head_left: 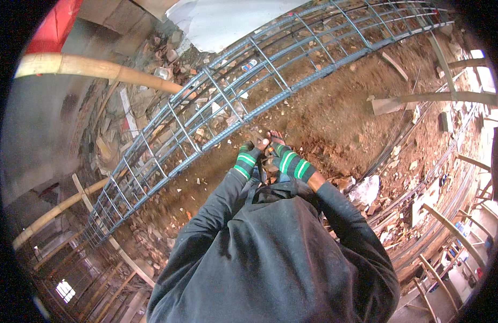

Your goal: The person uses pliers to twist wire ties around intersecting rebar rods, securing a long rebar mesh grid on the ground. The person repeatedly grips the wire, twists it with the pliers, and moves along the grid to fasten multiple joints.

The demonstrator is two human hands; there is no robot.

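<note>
The steel cage [248, 116], made of long ribbed bars and square ties, lies diagonally in front of the person, from the lower left up to the upper right. One thick bamboo pole [98, 69] reaches the far side of the cage, and a second bamboo pole [60, 212] comes near its lower left end; perhaps they serve to support it above the earth ground [335, 97], but I cannot tell if they touch it. The left hand [253, 148] and the right hand [277, 141] meet before the body, just on the near side of the cage and apart from its bars. Their fingers are close together and partly bent, so the grip seems narrow; whether something small is between them, I cannot tell. This joined position probably suits fine finger work. Both forearms, in dark sleeves [206, 202], come inward from the sides with the elbows bent outward, and green-striped hand covers [293, 163] wrap the wrists.
</note>
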